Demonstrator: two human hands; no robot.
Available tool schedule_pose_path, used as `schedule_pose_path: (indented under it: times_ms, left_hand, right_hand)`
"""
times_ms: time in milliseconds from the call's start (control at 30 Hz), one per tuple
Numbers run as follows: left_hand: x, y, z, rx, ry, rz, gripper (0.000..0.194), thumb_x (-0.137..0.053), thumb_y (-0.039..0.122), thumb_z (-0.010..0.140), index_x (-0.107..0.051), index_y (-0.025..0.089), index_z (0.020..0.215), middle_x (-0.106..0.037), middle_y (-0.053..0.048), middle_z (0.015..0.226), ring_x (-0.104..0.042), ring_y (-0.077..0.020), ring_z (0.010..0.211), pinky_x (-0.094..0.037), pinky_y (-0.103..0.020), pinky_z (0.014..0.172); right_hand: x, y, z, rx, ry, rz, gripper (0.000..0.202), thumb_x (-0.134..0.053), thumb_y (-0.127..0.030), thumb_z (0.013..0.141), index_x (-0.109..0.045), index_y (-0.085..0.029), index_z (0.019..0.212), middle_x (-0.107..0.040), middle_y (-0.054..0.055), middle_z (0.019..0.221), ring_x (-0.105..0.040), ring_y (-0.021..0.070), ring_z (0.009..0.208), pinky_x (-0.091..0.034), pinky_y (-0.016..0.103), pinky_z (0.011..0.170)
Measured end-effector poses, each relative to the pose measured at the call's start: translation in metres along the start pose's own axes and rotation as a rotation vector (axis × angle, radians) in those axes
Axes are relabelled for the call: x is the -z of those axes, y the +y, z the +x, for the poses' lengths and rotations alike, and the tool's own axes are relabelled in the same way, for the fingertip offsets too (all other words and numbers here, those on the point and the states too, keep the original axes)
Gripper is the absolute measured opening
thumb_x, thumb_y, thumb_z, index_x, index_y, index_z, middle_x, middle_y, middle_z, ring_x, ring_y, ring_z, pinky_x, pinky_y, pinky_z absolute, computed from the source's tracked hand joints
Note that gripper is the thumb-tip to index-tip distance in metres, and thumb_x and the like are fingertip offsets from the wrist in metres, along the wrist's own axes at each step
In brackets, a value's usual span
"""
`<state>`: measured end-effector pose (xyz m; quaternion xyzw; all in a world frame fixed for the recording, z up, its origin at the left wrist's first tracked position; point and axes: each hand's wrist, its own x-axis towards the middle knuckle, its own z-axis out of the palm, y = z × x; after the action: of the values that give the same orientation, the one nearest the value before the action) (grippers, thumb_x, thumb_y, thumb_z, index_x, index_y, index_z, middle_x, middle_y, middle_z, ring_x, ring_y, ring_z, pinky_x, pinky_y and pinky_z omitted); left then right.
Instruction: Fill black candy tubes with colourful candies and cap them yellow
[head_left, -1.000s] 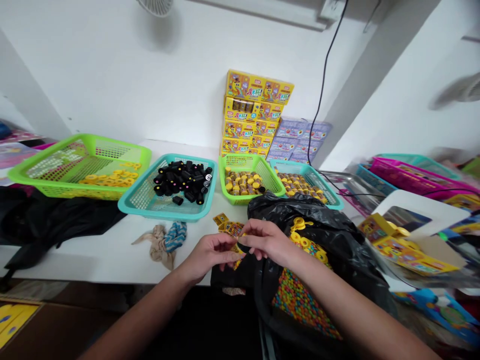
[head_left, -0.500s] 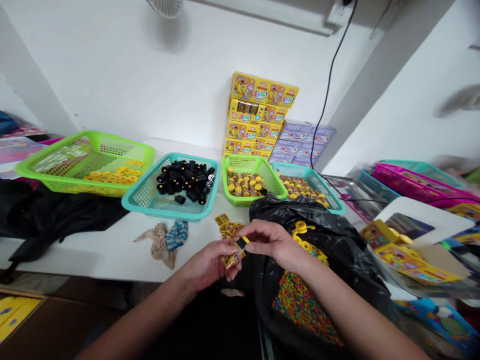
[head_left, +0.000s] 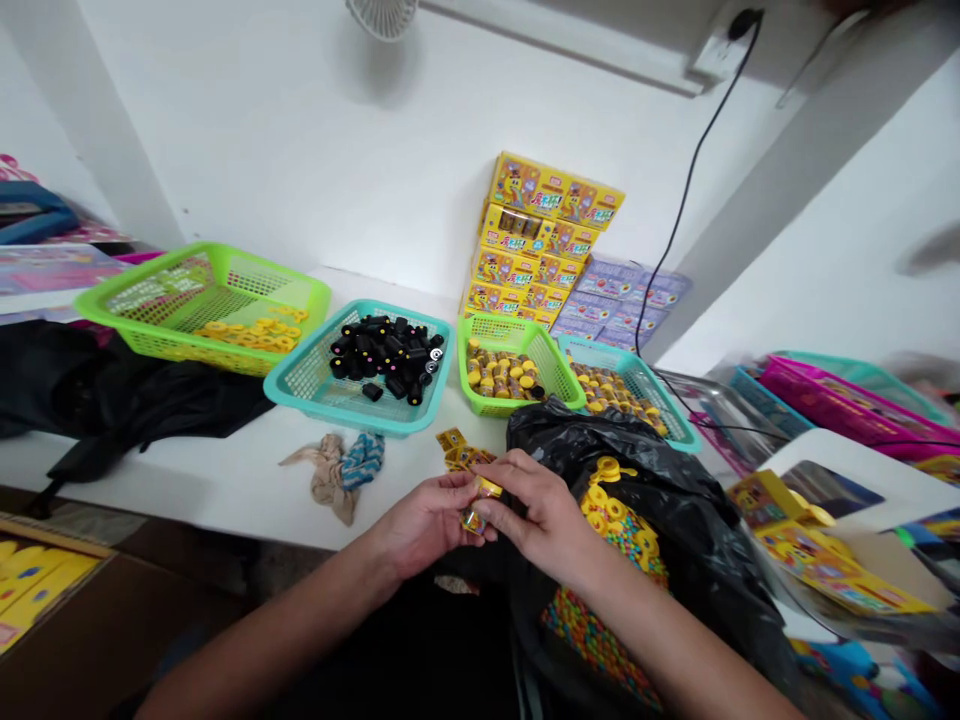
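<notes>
Both my hands meet over the table's front edge around a small yellow-capped container (head_left: 489, 487) with a shiny printed wrapper at its lower end. My left hand (head_left: 431, 520) grips it from the left, thumb on top. From the right, my right hand (head_left: 529, 505) has its fingers and thumb closed on it, hiding part of its body. Just behind them lie printed yellow wrappers (head_left: 454, 445). Beside my right forearm an open black plastic bag (head_left: 570, 435) holds yellow ring-shaped caps (head_left: 611, 505) and many small multicoloured balls (head_left: 600, 635).
A green basket (head_left: 315, 300) holds yellow pieces; a turquoise basket (head_left: 285, 385) holds black cups. Yellow-capped containers fill a smaller green basket (head_left: 559, 385) and another turquoise basket (head_left: 675, 420). Yellow boxes (head_left: 536, 240) stand stacked by the wall. A cloth (head_left: 330, 475) lies left.
A yellow cap now shows on the held piece, where a dark part showed before. My right hand's fingers have curled further over it. The view has shifted slightly left.
</notes>
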<state>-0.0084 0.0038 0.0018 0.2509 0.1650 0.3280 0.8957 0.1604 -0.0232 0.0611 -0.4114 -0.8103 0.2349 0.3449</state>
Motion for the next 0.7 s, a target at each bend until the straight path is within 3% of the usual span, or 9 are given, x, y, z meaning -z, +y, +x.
schedule_pose_path:
  times_ms: [167, 433, 567, 700]
  left_hand:
    - [0.0025, -0.0015, 0.0012, 0.004, 0.012, -0.009, 0.031, -0.076, 0.032, 0.076, -0.069, 0.009, 0.094, -0.066, -0.005, 0.075, -0.062, -0.0129, 0.063, -0.050, -0.024, 0.059]
    - [-0.0050, 0.0071, -0.0008, -0.037, 0.113, 0.048, 0.024, -0.081, 0.024, 0.067, -0.063, 0.013, 0.079, -0.065, -0.004, 0.070, -0.062, -0.0149, 0.058, -0.048, -0.025, 0.056]
    - [-0.0068, 0.0059, -0.0011, -0.030, 0.095, 0.020, 0.024, -0.081, 0.023, 0.067, -0.063, 0.014, 0.079, -0.067, -0.005, 0.077, -0.063, -0.0157, 0.061, -0.050, -0.026, 0.057]
    - [-0.0046, 0.0059, -0.0003, -0.029, 0.080, 0.006, 0.025, -0.075, 0.034, 0.075, -0.066, 0.013, 0.085, -0.067, -0.007, 0.081, -0.062, -0.0146, 0.064, -0.049, -0.024, 0.055]
  right_hand:
    - [0.0004, -0.0021, -0.0004, -0.103, 0.041, 0.008, 0.013, -0.074, -0.022, 0.079, -0.069, -0.021, 0.092, -0.056, 0.000, 0.078, -0.055, 0.0147, 0.072, -0.045, 0.026, 0.066]
    - [-0.0071, 0.0023, -0.0064, -0.038, 0.024, -0.055, 0.022, -0.063, -0.024, 0.088, -0.067, -0.023, 0.111, -0.057, 0.003, 0.083, -0.057, 0.0177, 0.079, -0.046, 0.029, 0.069]
    - [-0.0066, 0.0030, -0.0050, -0.066, 0.026, 0.084, 0.017, -0.066, -0.021, 0.086, -0.069, -0.021, 0.102, -0.057, 0.002, 0.083, -0.058, 0.0170, 0.078, -0.047, 0.028, 0.069]
    - [-0.0060, 0.0007, -0.0050, -0.085, 0.086, 0.082, 0.013, -0.071, -0.021, 0.080, -0.068, -0.020, 0.093, -0.055, 0.000, 0.078, -0.055, 0.0158, 0.073, -0.046, 0.027, 0.065]
